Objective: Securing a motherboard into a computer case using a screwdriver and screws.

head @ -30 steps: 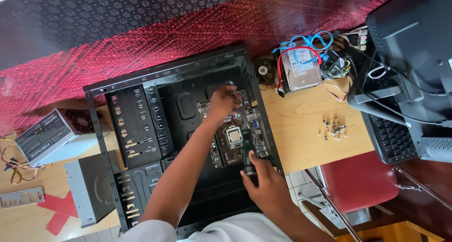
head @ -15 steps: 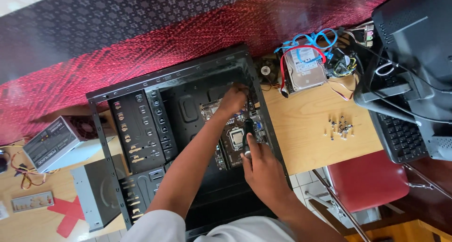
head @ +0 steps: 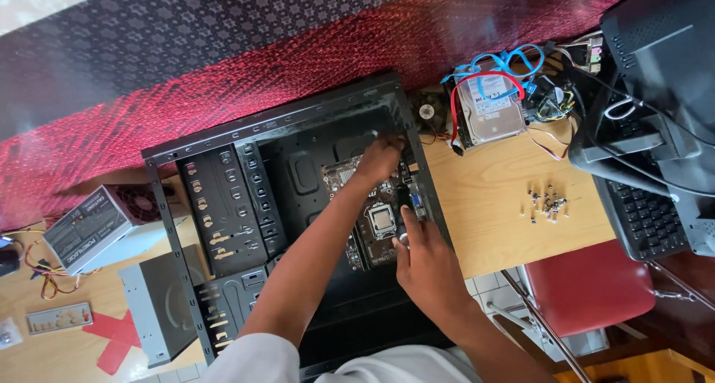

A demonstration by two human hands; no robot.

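Where motherboard (head: 369,219) sits, both hands.

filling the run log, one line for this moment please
left hand: on green motherboard | right hand: at its edge | black computer case: open

Computer repair workshop: wooden bench (head: 506,204) carrying an opened black tower case (head: 246,189), loose hard drive (head: 491,111), power supply unit (head: 86,226), scattered screws (head: 546,203), keyboard (head: 648,219).

motherboard (head: 370,217) partly under both hands, monitor (head: 663,62) cut off right
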